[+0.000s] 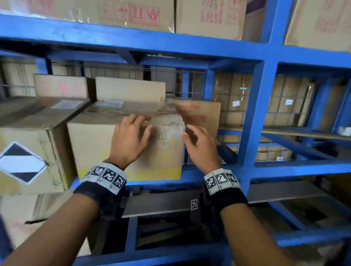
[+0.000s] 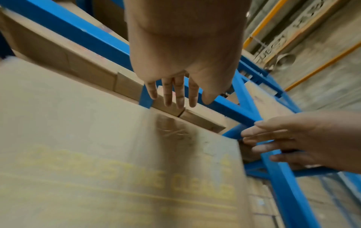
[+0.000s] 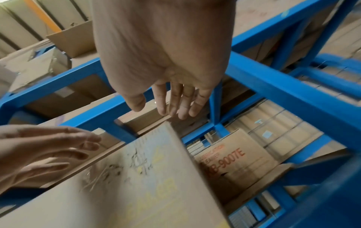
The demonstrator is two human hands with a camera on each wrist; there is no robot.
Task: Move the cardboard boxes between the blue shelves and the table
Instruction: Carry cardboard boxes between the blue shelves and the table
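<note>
A cardboard box with faded yellow print and clear tape stands at the front of the middle blue shelf. My left hand is open in front of its front face, fingers pointing at the top edge. At the box's upper right corner my right hand is open too. Whether either hand touches the box I cannot tell. The left wrist view shows straight fingers above the box face. In the right wrist view the right fingers hang over the box's right edge.
A larger box with a black-and-white diamond label stands close on the left. Behind on the right is a box with red print. A blue upright rises right of my right hand. More boxes fill the upper shelf.
</note>
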